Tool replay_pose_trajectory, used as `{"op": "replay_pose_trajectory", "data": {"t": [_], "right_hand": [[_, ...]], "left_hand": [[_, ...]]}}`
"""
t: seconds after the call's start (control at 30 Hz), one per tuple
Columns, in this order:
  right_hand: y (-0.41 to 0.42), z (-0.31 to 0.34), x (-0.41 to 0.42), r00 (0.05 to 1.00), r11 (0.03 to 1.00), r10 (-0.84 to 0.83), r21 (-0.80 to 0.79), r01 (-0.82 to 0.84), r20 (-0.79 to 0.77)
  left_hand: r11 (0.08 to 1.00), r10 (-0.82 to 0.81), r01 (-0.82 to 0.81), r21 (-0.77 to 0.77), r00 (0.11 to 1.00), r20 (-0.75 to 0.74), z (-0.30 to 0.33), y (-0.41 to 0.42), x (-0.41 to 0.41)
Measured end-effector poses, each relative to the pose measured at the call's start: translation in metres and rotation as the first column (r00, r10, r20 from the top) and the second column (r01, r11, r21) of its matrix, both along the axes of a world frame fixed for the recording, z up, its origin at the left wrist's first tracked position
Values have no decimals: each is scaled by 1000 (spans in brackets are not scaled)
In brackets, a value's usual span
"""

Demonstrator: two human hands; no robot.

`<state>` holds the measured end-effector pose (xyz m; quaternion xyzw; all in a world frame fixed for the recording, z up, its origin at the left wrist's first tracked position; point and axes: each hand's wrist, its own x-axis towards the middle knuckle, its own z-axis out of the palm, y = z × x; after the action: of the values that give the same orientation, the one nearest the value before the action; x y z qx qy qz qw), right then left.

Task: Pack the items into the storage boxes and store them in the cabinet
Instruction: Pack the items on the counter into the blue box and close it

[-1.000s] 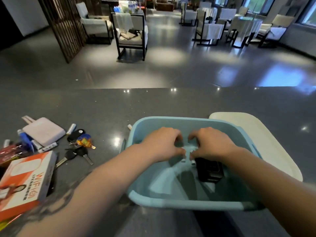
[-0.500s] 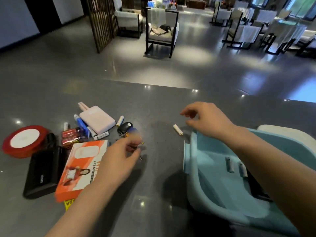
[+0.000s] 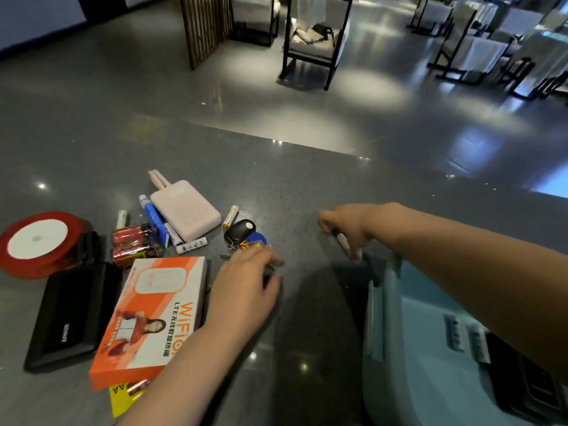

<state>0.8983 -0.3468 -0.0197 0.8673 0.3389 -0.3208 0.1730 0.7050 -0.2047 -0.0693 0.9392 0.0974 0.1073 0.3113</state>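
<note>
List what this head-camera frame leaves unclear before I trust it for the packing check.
- Keys: the left hand covers the near part, and its fingertips are motion-blurred.
- Right hand: a small white cylinder shows in its fingers; blur hides what it is.
- Blue storage box: cut off by the bottom and right edges; the right forearm hides some contents.
- Yellow packet: mostly under the orange WiFi box.

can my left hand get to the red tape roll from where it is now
Probably yes. The left hand is at the keys, and the red tape roll lies further left beyond the orange box; reaching over those low items looks unobstructed.
</note>
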Motion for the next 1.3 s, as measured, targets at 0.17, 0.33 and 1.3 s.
{"op": "replay_pose_trajectory", "data": {"t": [0.17, 0.33, 1.3], "right_hand": [[3, -3, -1, 994, 995, 91, -40, -89, 64], [6, -2, -6, 987, 992, 128, 2, -129, 93], [-250, 31, -137, 832, 806, -490, 500, 317, 261]], "left_hand": [[977, 167, -173, 125, 984, 56, 5, 28, 12], [995, 103, -102, 22, 993, -60, -4, 36, 21], [909, -339, 386, -158, 904, 261, 135, -178, 25]]}}
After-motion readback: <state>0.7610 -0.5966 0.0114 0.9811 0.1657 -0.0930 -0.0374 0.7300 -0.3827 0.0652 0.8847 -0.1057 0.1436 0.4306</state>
